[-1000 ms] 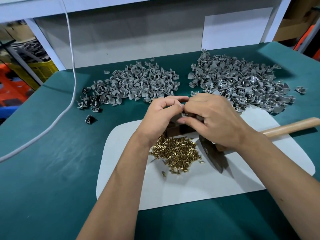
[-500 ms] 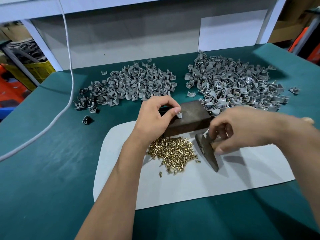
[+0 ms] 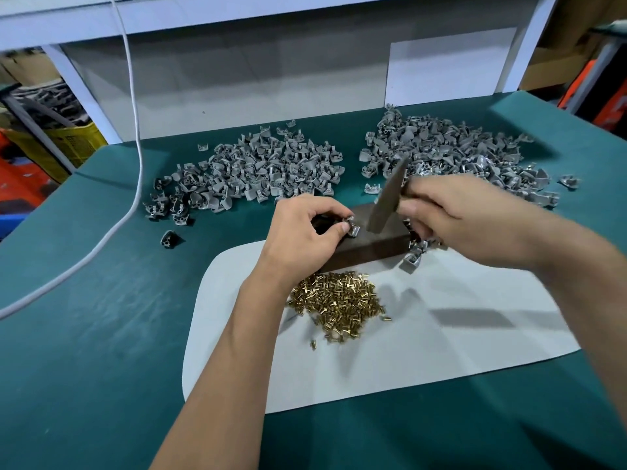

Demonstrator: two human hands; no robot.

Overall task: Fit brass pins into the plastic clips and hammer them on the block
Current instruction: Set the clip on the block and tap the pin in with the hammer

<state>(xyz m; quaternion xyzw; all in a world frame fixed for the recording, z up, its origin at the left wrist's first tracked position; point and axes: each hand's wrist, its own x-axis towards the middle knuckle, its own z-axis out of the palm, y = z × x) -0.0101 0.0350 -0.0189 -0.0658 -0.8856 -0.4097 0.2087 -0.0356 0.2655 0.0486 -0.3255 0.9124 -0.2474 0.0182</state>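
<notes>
A dark block (image 3: 373, 244) sits at the far edge of a white mat (image 3: 424, 351). My left hand (image 3: 302, 235) pinches a small grey plastic clip (image 3: 353, 228) on top of the block. My right hand (image 3: 454, 212) grips a hammer just behind its dark metal head (image 3: 386, 198), which is raised and tilted over the block, close to the clip. A heap of brass pins (image 3: 339, 300) lies on the mat just in front of the block.
Two big heaps of grey clips lie on the green table, one at the back left (image 3: 258, 171), one at the back right (image 3: 451, 154). A few clips (image 3: 412, 257) lie by the block's right end. A white cable (image 3: 132, 137) runs down the left side.
My right hand has lifted the hammer off the mat and swung its head up over the block. My left hand stays on the clip on the block.
</notes>
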